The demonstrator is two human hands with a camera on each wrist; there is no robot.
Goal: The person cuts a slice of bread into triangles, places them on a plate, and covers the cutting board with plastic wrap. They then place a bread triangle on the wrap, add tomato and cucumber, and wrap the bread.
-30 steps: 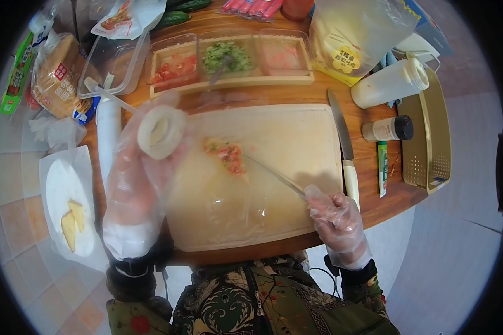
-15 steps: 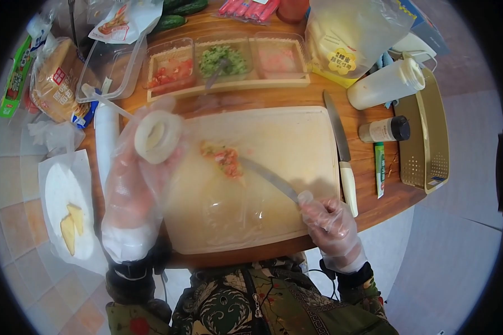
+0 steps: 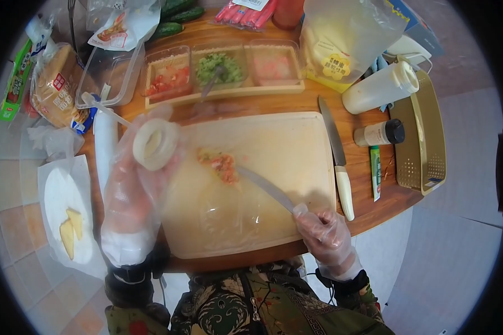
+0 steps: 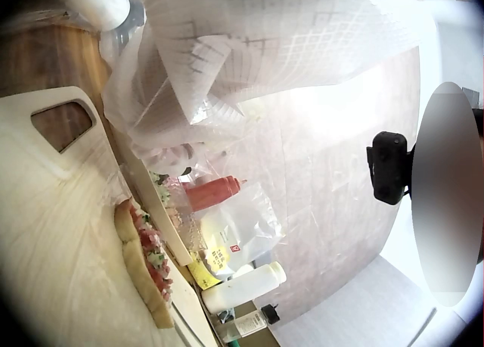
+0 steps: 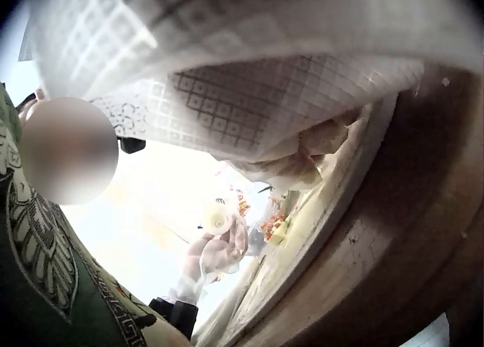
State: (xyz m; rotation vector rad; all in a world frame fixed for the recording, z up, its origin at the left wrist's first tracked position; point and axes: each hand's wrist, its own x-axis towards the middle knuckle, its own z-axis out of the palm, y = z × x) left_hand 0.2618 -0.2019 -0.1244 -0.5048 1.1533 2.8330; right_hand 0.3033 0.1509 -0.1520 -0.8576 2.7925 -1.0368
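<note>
In the head view my gloved left hand (image 3: pixel 131 184) grips a round, translucent white jar (image 3: pixel 155 144), its open mouth turned up toward the camera. My gloved right hand (image 3: pixel 327 240) holds a slim metal-bladed knife (image 3: pixel 265 187) low over the board, its tip right at the chopped topping. That topping, red bits with some green (image 3: pixel 219 166), lies on a bread piece (image 4: pixel 138 275), best seen in the left wrist view. The bread rests on the white cutting board (image 3: pixel 285 151). Clear plastic film or glove hides most of my hands in both wrist views.
Tubs of chopped tomato (image 3: pixel 167 78), greens (image 3: pixel 221 70) and pink bits (image 3: pixel 275 64) stand in a wooden tray behind the board. A large knife (image 3: pixel 332 137) lies along its right edge. White bottle (image 3: pixel 380 89), seasoning jar (image 3: pixel 374 134) and tan basket (image 3: pixel 425 134) stand right.
The knife in my right hand has turned, showing more of its flat side, and that hand has shifted slightly left and nearer me. My left hand keeps its hold on the jar.
</note>
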